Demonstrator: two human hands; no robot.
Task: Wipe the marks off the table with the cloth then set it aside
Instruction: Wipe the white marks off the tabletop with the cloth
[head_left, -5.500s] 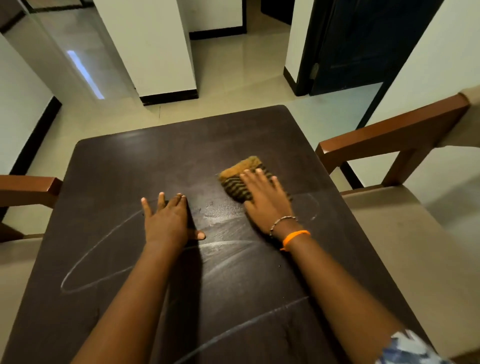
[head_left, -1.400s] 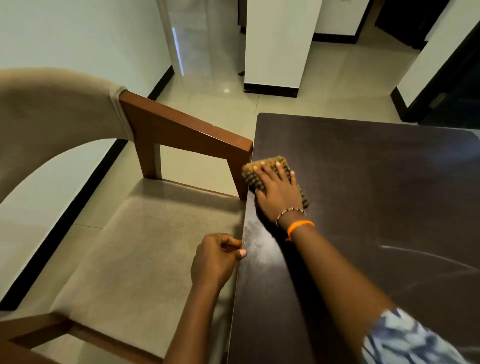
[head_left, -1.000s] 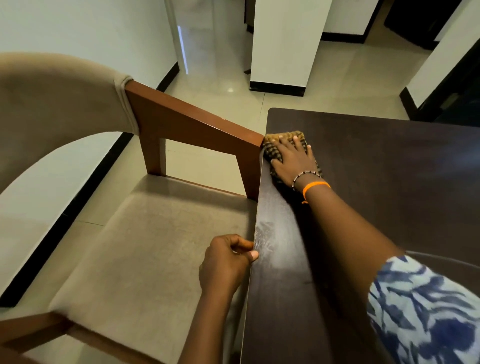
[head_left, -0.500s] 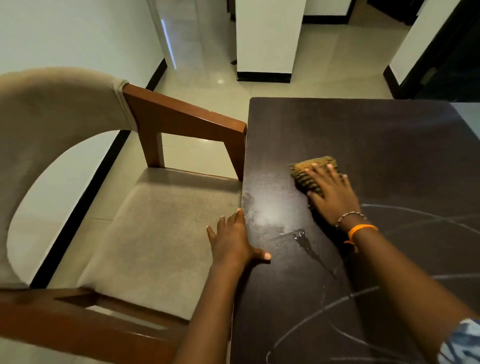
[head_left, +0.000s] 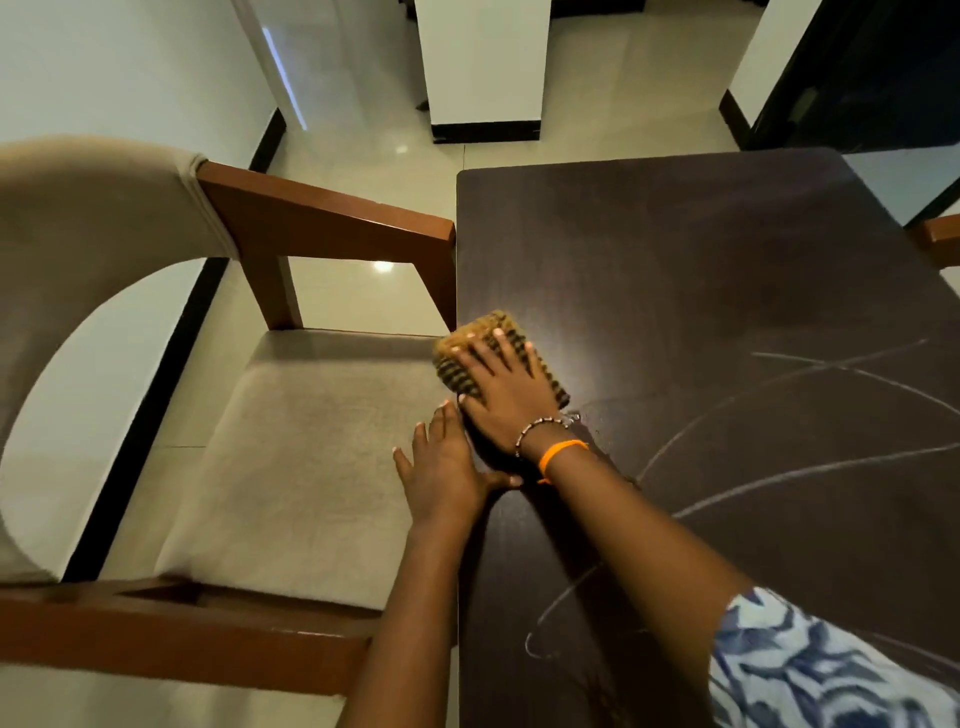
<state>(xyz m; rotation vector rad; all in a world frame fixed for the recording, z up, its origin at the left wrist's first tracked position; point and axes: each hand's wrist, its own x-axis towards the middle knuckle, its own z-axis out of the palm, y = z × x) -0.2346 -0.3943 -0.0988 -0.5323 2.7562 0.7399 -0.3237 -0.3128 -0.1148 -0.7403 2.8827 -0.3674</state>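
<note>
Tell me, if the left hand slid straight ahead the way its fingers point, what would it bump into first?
Most likely the cloth under the right hand: the left hand points straight at its overhanging near corner, though height is hard to judge.

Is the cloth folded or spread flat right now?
Folded: the cloth is a thick compact pad under the flat right hand, overhanging the table edge.

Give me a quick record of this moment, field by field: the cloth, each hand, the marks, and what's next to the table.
cloth: folded, striped yellow-brown, at the table's left edge
right hand: flat on the cloth, fingers spread
left hand: open, at the table edge, thumb on the tabletop
marks: white chalk lines left on the near right part
beside table: chair on the left
task state: wiping not finished
</note>
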